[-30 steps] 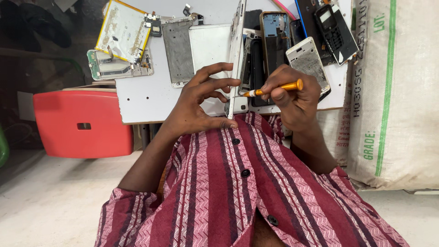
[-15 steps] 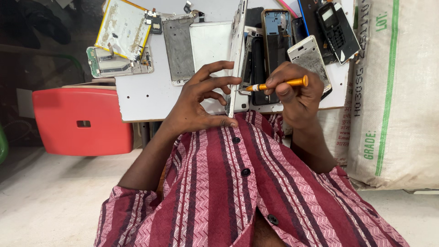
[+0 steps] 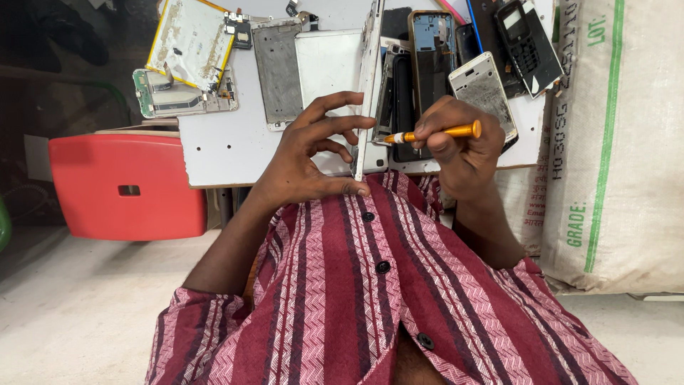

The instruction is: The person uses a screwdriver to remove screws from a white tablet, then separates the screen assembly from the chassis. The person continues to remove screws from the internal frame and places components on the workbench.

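Screwdriver (image 3: 434, 133) barely shifted, right hand (image 3: 463, 153), white sack (image 3: 613, 142)

Place: phone repair workshop | Evidence: white board (image 3: 228, 146) strewn with opened phones (image 3: 484, 93), bare frames (image 3: 278, 71), loose screen (image 3: 191, 41) | Nearby: red stool (image 3: 128, 187), woven sack (image 3: 613, 142), concrete floor (image 3: 85, 314)

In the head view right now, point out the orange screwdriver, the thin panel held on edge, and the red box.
orange screwdriver (image 3: 440, 132), head view, handle.
thin panel (image 3: 365, 93), head view, upper edge.
red box (image 3: 121, 185), head view, front face.
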